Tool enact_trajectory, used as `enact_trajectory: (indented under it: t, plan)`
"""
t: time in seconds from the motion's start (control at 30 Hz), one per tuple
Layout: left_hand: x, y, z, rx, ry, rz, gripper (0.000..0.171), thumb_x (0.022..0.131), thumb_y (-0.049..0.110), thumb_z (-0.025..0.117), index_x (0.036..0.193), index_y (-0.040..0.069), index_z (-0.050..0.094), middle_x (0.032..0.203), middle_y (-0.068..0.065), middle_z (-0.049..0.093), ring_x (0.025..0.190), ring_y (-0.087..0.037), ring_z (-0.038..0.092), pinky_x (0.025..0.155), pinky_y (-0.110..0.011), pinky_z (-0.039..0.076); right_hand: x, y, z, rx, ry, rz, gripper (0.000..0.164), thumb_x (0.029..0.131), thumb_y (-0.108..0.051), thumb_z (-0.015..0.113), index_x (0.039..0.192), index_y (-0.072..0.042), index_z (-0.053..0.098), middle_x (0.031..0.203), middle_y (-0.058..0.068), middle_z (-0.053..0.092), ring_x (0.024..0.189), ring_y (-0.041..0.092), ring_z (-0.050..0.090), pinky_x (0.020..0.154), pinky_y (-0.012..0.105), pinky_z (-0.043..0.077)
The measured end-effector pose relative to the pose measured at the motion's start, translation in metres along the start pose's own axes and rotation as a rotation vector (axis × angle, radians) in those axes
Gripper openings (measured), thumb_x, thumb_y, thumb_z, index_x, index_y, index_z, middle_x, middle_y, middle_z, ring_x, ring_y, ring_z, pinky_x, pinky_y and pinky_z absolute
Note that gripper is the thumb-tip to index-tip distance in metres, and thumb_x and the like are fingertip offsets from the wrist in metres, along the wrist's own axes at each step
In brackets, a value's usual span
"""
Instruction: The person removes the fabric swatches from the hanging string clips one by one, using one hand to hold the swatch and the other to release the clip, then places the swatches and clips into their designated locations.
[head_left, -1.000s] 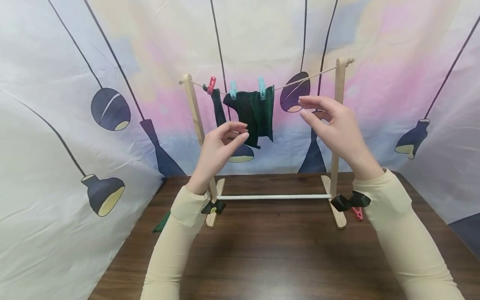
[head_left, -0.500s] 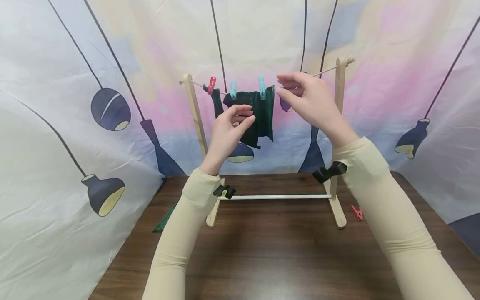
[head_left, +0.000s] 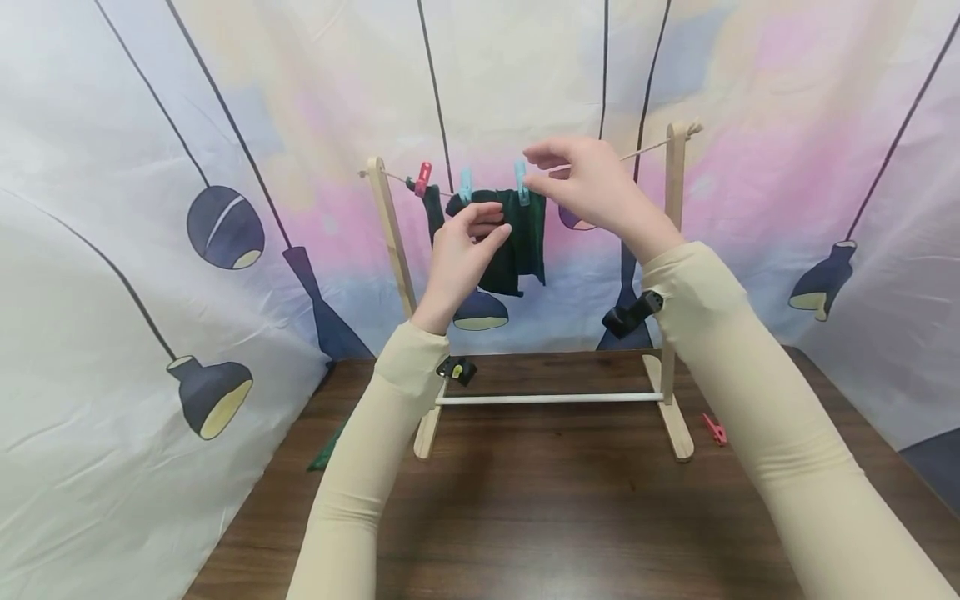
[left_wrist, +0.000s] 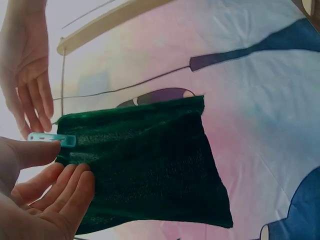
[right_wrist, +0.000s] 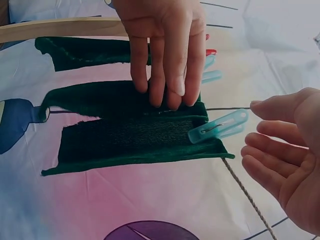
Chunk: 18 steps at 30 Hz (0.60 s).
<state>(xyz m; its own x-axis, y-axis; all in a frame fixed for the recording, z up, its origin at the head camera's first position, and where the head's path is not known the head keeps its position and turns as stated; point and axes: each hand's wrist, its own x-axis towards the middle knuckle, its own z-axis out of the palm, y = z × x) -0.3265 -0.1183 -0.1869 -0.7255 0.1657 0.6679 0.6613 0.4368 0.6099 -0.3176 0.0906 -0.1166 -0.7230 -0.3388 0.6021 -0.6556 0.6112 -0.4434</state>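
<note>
Dark green cloth (head_left: 531,246), velvety, hangs from a twine line (right_wrist: 245,192) under two light blue clothespins. My right hand (head_left: 588,183) is at the right blue clothespin (right_wrist: 220,126), thumb and fingers parted around its upper end; in the right wrist view a small gap shows between thumb and clip. My left hand (head_left: 461,262) hovers in front of the cloth, fingers softly bent, with nothing in its grasp. The other blue clothespin (head_left: 466,185) sits just left on the line. A red clothespin (head_left: 423,178) holds a narrow green piece (head_left: 434,208), partly hidden behind my left hand.
The line runs between two wooden posts (head_left: 676,179) joined low down by a white rod (head_left: 551,399). On the brown table (head_left: 555,508) lie a loose red clothespin (head_left: 715,430) at right and a green scrap (head_left: 326,452) at left. A printed curtain stands behind.
My right hand has moved left and up to the right blue clothespin. My left hand has risen slightly to the right, in front of the cloth. The clothespins stay on the line.
</note>
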Motion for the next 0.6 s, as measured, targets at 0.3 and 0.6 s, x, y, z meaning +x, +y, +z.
enact_trajectory:
  t: [0.3,0.6]
  plan:
    - [0.009,-0.005,0.003,0.005,0.001,-0.043,0.036,0.097,0.017,0.069,0.129,0.002,0.064,0.124,-0.011,0.068,0.11,-0.021,0.067,0.096,-0.031,0.052,0.009,0.004,0.006,0.007,-0.074,0.051,0.051,0.099,-0.027,0.065,0.144,-0.006,0.055,0.135,0.014,0.063,0.125,0.026,0.06,0.105,0.042,0.047]
    - [0.015,-0.007,0.01,0.01,0.007,-0.035,0.034,0.097,0.017,0.07,0.127,0.001,0.066,0.121,-0.012,0.07,0.107,-0.022,0.068,0.093,-0.031,0.054,0.016,-0.002,0.006,-0.015,-0.094,0.085,0.055,0.098,-0.031,0.066,0.147,-0.008,0.052,0.141,0.011,0.059,0.126,0.025,0.059,0.104,0.043,0.047]
